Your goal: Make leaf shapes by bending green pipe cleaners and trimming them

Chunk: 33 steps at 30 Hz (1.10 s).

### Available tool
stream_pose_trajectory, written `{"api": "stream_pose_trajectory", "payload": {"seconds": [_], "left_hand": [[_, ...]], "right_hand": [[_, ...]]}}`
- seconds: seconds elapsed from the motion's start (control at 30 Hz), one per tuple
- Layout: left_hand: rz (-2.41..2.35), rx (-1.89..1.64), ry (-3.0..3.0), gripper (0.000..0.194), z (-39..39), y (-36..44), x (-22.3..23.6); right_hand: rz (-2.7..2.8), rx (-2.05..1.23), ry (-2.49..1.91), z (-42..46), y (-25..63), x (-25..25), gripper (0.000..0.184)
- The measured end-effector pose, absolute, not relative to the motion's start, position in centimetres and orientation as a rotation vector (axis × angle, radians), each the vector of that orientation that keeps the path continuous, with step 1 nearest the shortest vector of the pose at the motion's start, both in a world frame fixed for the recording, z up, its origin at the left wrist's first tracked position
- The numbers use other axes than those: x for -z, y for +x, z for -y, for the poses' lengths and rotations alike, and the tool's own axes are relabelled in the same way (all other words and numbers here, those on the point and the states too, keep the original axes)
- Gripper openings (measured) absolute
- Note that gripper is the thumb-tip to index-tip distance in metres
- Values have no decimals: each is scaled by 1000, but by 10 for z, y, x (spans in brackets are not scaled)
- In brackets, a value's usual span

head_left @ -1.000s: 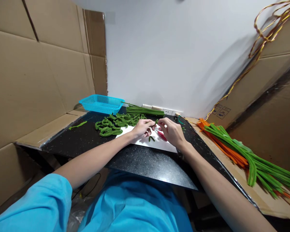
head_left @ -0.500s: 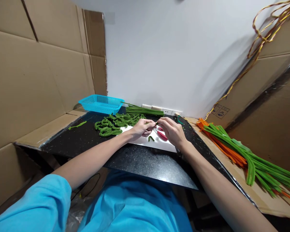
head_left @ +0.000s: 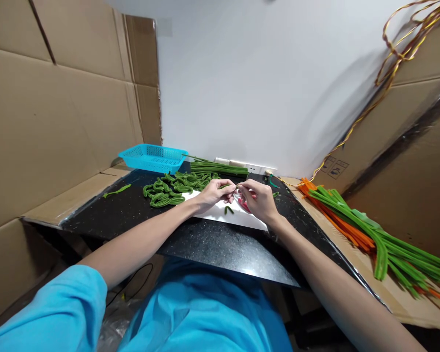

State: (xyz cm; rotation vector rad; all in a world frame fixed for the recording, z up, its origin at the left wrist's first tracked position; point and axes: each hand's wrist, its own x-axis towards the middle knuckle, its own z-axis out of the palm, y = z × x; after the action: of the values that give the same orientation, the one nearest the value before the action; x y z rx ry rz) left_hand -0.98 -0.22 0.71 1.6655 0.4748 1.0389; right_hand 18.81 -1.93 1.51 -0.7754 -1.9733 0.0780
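We pinch a short fuzzy dark-green strip (head_left: 225, 186) between the fingertips of our left hand (head_left: 214, 193) and right hand (head_left: 260, 199), above the flat white sheet (head_left: 244, 219), where a loosened pinch could let it slip or spring out of shape.

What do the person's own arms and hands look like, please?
A plain blue sleeve ends near the elbow of the left arm; the right arm shows no sleeve. The left hand and right hand wear no gloves or visible jewellery.

Green loops (head_left: 183, 187), speckled black tabletop (head_left: 220, 249)
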Motion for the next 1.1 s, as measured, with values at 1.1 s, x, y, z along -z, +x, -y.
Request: {"api": "stream_pose_trajectory", "payload": {"seconds": [1.1], "left_hand": [[-465, -951, 1438, 34, 10, -3, -6]], "right_hand": [[2334, 279, -850, 21, 216, -24, 24]]}}
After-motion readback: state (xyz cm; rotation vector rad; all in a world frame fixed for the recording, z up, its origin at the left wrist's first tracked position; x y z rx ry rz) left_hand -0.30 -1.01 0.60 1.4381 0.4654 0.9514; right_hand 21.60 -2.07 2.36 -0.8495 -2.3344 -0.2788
